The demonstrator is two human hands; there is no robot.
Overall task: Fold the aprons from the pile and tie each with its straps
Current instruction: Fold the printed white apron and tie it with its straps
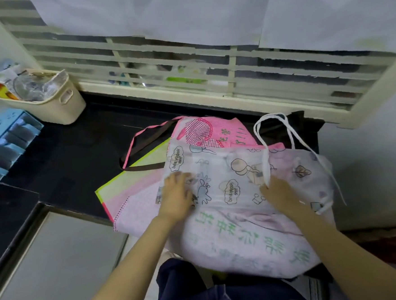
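A black counter (75, 153) carries everything. At ten o'clock a cream basket (56, 108) stands on it by the wall; at nine, a blue rack (6, 144) sits at its left edge. The pile of aprons (217, 172) spreads from centre to three o'clock, with a pink-and-green apron (129, 189) lowest, flat on the black. At one o'clock lies dark cloth (284, 129) — perhaps another apron.

I see open dark counter (70, 154) left of the aprons (218, 183); a cream basket (60, 105) (back-left corner) blocks there, the window grille (187, 80) behind.
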